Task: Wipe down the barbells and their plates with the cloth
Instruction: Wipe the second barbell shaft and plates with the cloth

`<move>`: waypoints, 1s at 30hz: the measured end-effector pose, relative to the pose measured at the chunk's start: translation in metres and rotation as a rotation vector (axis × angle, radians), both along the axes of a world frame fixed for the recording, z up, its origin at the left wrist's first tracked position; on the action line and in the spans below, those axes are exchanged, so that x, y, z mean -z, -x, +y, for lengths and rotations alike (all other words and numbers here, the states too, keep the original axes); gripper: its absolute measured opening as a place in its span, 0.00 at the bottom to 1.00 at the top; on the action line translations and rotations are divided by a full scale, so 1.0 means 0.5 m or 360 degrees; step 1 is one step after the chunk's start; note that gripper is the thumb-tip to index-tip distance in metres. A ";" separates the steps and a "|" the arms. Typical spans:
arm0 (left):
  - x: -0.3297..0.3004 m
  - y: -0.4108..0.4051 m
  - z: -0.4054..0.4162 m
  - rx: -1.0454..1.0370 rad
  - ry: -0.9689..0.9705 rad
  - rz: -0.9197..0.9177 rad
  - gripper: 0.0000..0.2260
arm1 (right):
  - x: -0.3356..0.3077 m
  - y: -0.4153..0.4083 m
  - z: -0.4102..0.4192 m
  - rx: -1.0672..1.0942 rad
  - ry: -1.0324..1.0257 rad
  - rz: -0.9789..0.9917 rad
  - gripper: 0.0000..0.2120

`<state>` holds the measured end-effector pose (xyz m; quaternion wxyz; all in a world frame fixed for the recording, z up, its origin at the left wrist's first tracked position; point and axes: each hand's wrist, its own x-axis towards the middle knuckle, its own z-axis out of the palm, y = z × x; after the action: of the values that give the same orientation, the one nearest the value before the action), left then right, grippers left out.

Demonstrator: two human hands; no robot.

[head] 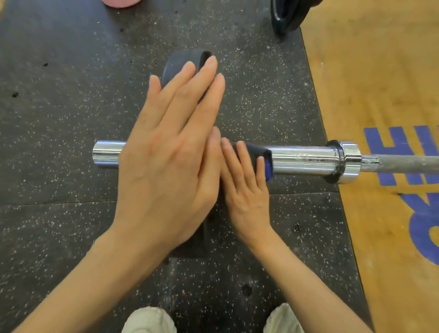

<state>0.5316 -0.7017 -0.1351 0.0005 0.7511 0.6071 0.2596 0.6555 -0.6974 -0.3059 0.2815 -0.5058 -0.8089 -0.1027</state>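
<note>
A chrome barbell sleeve (pixel 306 158) lies crosswise on the black rubber floor, its collar (pixel 348 162) and grey shaft (pixel 408 162) running off to the right. A dark grey cloth (pixel 183 63) with a blue edge is draped over the sleeve; its far end sticks out beyond my fingers and its near end hangs toward me. My left hand (pixel 173 156) lies flat over the cloth with straight fingers, hiding the middle of the sleeve. My right hand (pixel 247 187) rests beside it, fingers laid over the cloth-covered sleeve.
A black weight plate (pixel 285 19) stands at the top right by the edge of the wooden platform (pixel 370 83), which carries blue lettering. A pink object (pixel 121 2) shows at the top edge. My knees (pixel 149 320) are at the bottom.
</note>
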 end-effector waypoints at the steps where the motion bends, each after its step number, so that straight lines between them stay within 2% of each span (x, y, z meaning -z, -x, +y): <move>1: -0.002 0.004 0.005 0.0003 0.0003 0.0005 0.22 | 0.001 -0.013 0.011 -0.0055 -0.0064 -0.0120 0.37; 3: -0.005 0.008 0.005 0.0008 0.0012 0.0032 0.23 | 0.009 -0.060 0.029 -0.0001 -0.0122 -0.0235 0.42; 5: 0.001 0.003 -0.003 -0.0012 0.0002 0.0069 0.24 | 0.010 -0.078 0.024 0.0203 -0.0066 -0.0111 0.49; 7: 0.010 -0.005 -0.004 -0.0061 -0.0026 0.0108 0.24 | 0.008 -0.043 0.019 0.0284 -0.0017 0.0055 0.51; 10: 0.013 -0.006 0.019 -0.0105 -0.0052 0.0116 0.25 | 0.011 0.006 0.024 0.0052 -0.0019 0.0001 0.45; 13: 0.006 -0.001 0.047 -0.0105 -0.0040 0.0102 0.24 | 0.016 -0.044 0.051 -0.0035 -0.0119 -0.0189 0.43; 15: -0.001 0.002 0.070 -0.0104 -0.0030 0.0085 0.24 | 0.012 -0.077 0.060 0.0112 -0.0054 -0.0103 0.48; 17: -0.007 0.006 0.092 -0.0094 -0.0031 0.0104 0.23 | 0.003 -0.058 0.064 0.0233 0.0030 0.0069 0.48; 19: -0.008 0.008 0.101 -0.0097 -0.0068 0.0156 0.24 | -0.005 -0.011 0.068 0.0134 0.0107 0.0110 0.45; 22: 0.003 0.000 0.093 -0.0078 -0.0099 0.0241 0.25 | -0.011 -0.009 0.091 -0.0124 0.0076 -0.0022 0.40; 24: 0.012 -0.005 0.095 -0.0066 -0.0115 0.0329 0.25 | -0.005 -0.054 0.108 -0.0059 0.0031 -0.0068 0.39; 27: 0.010 -0.006 0.122 -0.0082 -0.0126 0.0320 0.26 | -0.005 -0.060 0.112 0.0220 0.0048 0.0150 0.40; 30: 0.006 -0.003 0.144 -0.0094 -0.0108 0.0328 0.27 | -0.015 -0.007 0.117 0.0084 0.0131 0.0186 0.34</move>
<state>0.5328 -0.6294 -0.1383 -0.0951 0.7553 0.6165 0.2011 0.6588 -0.6391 -0.2982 0.3045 -0.5431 -0.7811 -0.0472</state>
